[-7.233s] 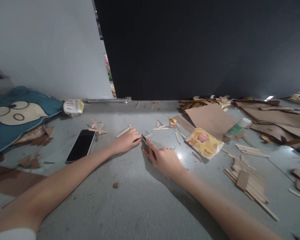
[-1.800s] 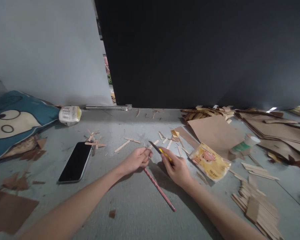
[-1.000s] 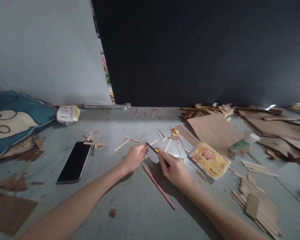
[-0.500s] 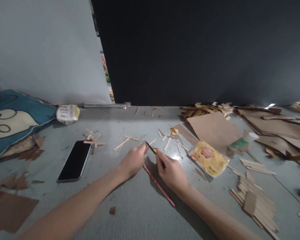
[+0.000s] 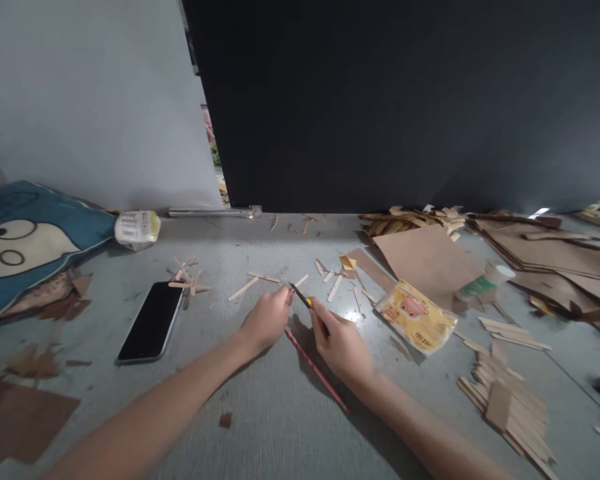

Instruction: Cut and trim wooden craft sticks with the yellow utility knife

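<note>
My right hand [image 5: 341, 344] is closed around a yellow and black utility knife [image 5: 303, 300], whose blade points up and left toward my left hand. My left hand [image 5: 267, 318] rests on the grey floor with fingers pinched together on something small that I cannot make out, right at the blade's tip. A red pencil [image 5: 316, 370] lies on the floor between my two hands, running down to the right. Short wooden stick pieces [image 5: 243, 289] lie just beyond my fingers.
A black phone [image 5: 153, 320] lies to the left, with a blue cushion [image 5: 25, 237] behind it. A yellow tissue pack [image 5: 415, 315], a glue bottle [image 5: 480, 285], cardboard sheets [image 5: 427, 257] and a heap of wooden sticks [image 5: 507, 400] lie to the right. A dark wall stands behind.
The knife's tip has come in close to my left fingers. The pencil now lies on the floor; seven seconds ago it was not in sight. The view has shifted slightly.
</note>
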### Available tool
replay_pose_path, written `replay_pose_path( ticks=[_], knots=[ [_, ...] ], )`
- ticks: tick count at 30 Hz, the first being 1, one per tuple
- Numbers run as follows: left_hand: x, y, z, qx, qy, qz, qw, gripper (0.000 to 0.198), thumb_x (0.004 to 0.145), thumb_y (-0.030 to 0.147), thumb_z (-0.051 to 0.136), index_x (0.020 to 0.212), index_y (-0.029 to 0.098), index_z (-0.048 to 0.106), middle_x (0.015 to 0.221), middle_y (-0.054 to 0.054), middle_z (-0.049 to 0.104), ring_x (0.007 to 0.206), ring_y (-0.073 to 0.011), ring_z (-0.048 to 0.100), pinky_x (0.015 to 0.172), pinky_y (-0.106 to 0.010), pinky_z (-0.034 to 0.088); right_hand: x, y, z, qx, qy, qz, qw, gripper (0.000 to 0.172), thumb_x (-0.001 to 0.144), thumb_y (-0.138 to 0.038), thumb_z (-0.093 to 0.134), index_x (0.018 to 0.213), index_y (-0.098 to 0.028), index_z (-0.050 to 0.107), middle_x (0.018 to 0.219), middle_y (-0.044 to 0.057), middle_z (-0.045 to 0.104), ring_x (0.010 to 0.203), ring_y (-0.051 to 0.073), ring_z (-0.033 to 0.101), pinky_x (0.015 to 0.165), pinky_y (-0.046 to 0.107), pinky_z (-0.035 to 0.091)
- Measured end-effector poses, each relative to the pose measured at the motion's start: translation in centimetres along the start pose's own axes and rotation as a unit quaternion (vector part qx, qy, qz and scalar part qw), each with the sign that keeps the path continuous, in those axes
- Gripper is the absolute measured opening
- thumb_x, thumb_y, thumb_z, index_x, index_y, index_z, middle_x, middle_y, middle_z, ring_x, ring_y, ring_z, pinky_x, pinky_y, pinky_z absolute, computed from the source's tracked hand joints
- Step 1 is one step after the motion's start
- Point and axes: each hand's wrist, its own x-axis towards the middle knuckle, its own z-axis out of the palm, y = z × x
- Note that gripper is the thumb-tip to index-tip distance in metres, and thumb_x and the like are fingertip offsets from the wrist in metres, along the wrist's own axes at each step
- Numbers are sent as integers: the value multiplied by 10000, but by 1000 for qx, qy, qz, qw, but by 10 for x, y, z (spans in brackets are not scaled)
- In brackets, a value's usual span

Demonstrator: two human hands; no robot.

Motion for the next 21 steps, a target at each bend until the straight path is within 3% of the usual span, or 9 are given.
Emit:
replay_pose_path(
  ticks=[7,21],
  knots=[
    [-1,3,-1,27,-21,19,999,291,1076,250,336,989,205,610,855,-106,709,795,-242,665,700,-315,389,4,-2,-2,8,-18,2,1000,425,1086,-273,389,1393,-181,669,894,108,818,699,225,783,588,254,507],
    [0,2,-1,3,9,0,1000,311,1075,312,342,924,208,593,738,-48,630,667,-205,558,638,-306,316,-3,1,-1,-10,2,-15,1000,417,1092,-285,406,1383,-164,679,844,107,808,661,224,772,565,261,494]
  ],
)
